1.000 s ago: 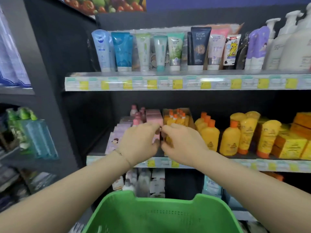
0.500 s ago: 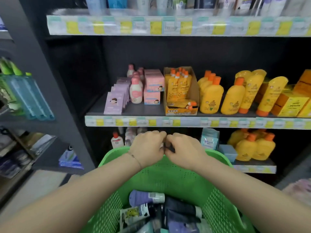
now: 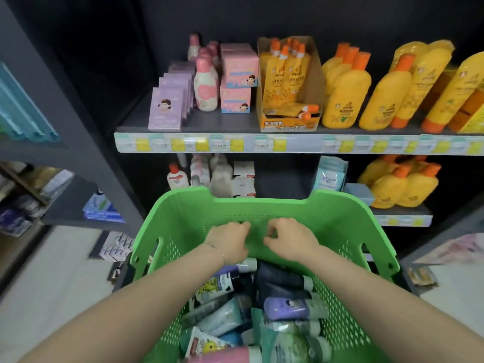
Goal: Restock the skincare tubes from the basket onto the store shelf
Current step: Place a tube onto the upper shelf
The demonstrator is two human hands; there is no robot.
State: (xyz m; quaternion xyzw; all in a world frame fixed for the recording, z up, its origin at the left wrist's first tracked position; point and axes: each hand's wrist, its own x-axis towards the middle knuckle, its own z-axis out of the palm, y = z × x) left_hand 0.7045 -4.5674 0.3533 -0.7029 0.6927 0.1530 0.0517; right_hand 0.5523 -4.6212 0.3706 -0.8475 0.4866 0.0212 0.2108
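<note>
Inside the green perforated plastic basket [image 3: 264, 205], over the assorted skincare tubes [image 3: 285, 307], your left hand [image 3: 230, 242] and right hand [image 3: 292, 241] hover just apart, loosely curled, empty.

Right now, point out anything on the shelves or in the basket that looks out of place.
In the orange display carton on the upper visible shelf, two pouches lie flat at the front while the rest stand upright. The tubes in the green basket are jumbled, which seems normal for loose stock.

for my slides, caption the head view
Left hand and right hand reach into a green basket of skincare tubes before a stocked store shelf.
</note>
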